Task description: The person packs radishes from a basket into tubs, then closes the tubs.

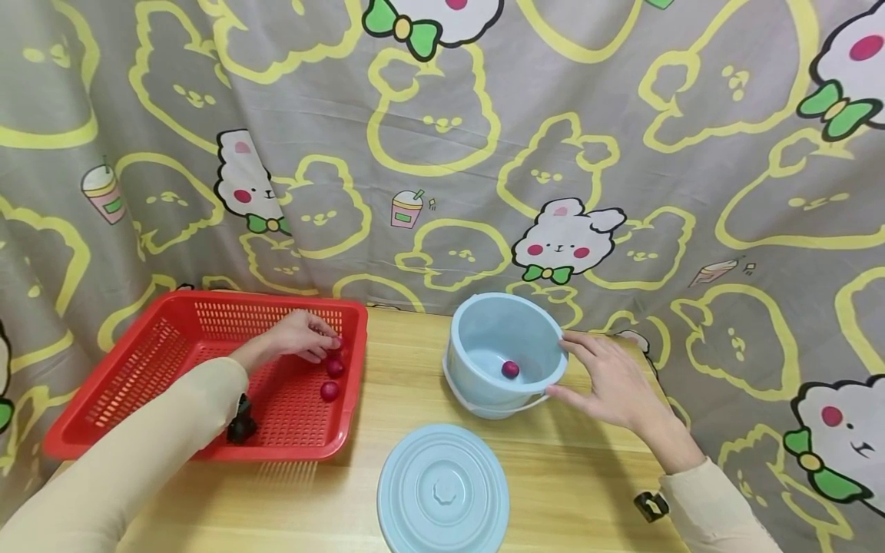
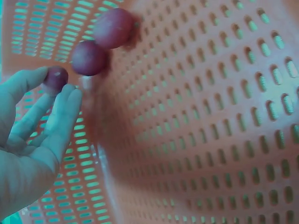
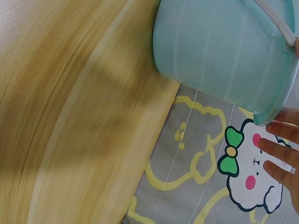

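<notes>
Inside the red basket (image 1: 353,369), the left hand (image 1: 300,336) pinches a small dark red ball (image 1: 335,342) between thumb and fingers; the left wrist view shows this ball (image 2: 56,78) at the fingertips of the hand (image 2: 39,126). Two more red balls (image 1: 329,391) (image 2: 113,28) lie by the basket's right side. One red ball (image 1: 510,369) rests in the light blue bucket (image 1: 487,384). The right hand (image 1: 611,380) touches the bucket's right rim with extended fingers; the right wrist view shows this hand (image 3: 285,149) beside the bucket (image 3: 219,51).
A round light blue lid (image 1: 442,491) lies on the wooden table (image 1: 560,491) in front of the bucket. Black objects are visible near both wrists, one (image 1: 241,422) over the basket and one (image 1: 651,506) at the right. A patterned curtain (image 1: 442,153) hangs behind.
</notes>
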A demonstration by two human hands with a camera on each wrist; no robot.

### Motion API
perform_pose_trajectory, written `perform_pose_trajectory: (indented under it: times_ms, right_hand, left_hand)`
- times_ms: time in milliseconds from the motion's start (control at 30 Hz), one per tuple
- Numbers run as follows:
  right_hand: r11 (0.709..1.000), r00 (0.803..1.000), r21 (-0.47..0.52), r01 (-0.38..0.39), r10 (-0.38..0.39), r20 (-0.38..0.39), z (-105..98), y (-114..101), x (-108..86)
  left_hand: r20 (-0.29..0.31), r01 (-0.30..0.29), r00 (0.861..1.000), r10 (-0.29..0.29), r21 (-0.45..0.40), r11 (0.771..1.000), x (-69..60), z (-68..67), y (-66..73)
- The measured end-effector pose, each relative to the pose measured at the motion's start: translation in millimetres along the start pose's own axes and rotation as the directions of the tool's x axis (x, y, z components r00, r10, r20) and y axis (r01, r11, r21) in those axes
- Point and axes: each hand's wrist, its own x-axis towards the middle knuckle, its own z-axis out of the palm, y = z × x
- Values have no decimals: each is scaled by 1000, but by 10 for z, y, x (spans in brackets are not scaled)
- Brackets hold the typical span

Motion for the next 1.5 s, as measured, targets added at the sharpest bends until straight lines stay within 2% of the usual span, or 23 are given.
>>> perform_pose_trajectory:
  times_ms: [267, 433, 733, 900, 1267, 1500]
  right_hand:
    - [1000, 1000, -3, -6, 6, 4, 8, 5, -6]
    - [1000, 1000, -2, -11, 11, 9, 10, 5, -13]
    - [1000, 999, 0, -25, 25, 27, 13, 15, -22]
    - [1000, 1000, 3, -20, 20, 21, 12, 18, -23]
    - [1000, 1000, 0, -14, 14, 16, 17, 14, -16]
    - [1000, 1000, 0, -5, 5, 4, 13, 6, -5]
  left_hand:
    - [-26, -10, 1000, 9, -67, 998, -67, -131, 79]
    - [-70, -13, 998, 9, -58, 998, -111, -165, 120]
    - [-98, -36, 995, 30, -55, 998, -150, -142, 232]
    - [-119, -68, 991, 60, -61, 996, -183, -131, 328]
    - [-163, -114, 982, 95, -110, 987, -269, -193, 513]
    - [-163, -142, 979, 123, -115, 983, -233, -135, 661]
